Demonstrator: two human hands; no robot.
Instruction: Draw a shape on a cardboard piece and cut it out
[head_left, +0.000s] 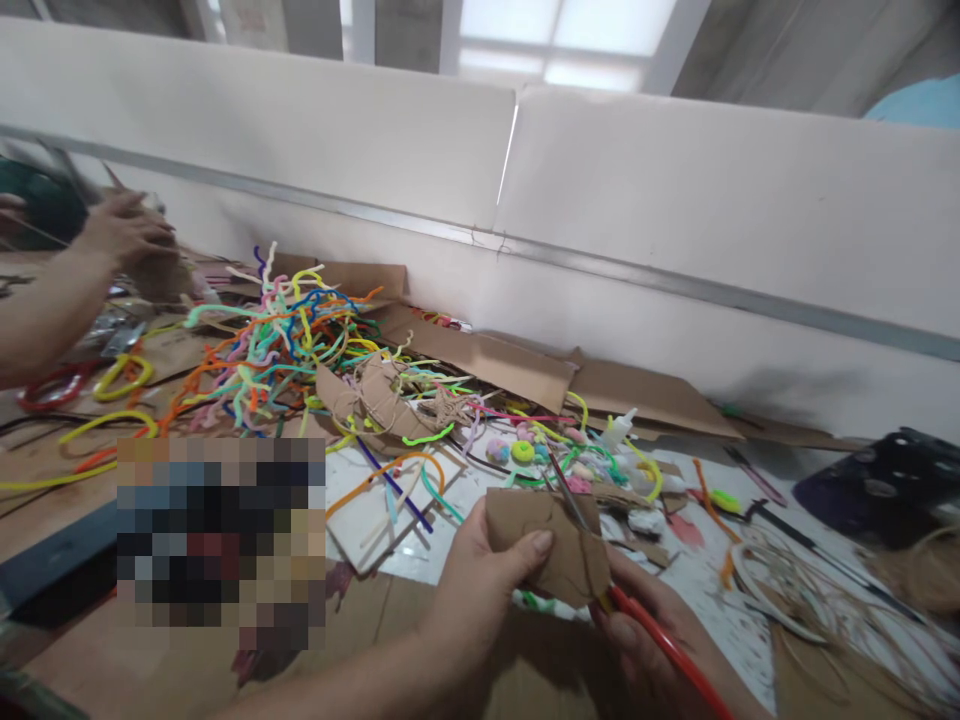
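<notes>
My left hand [499, 560] pinches a piece of brown cardboard [517, 510] by its left side, thumb on top. A dark curved line shows on the cardboard. In my right hand [645, 610] is a pair of scissors [660, 630] with red handles. The scissor blades lie at the cardboard's right part, pointing up and away from me; whether they are closed on it I cannot tell. Beyond the cardboard lie small colourful pompoms [523, 452] and a white squeeze bottle [616, 428].
A heap of colourful pipe cleaners [270, 350] spreads over the table's left half. Cardboard strips [495, 360] lie along the white partition [637, 200]. Twine [817, 620] and a dark bag-like thing [877, 490] are at right. Another person's hand [127, 235] works at far left.
</notes>
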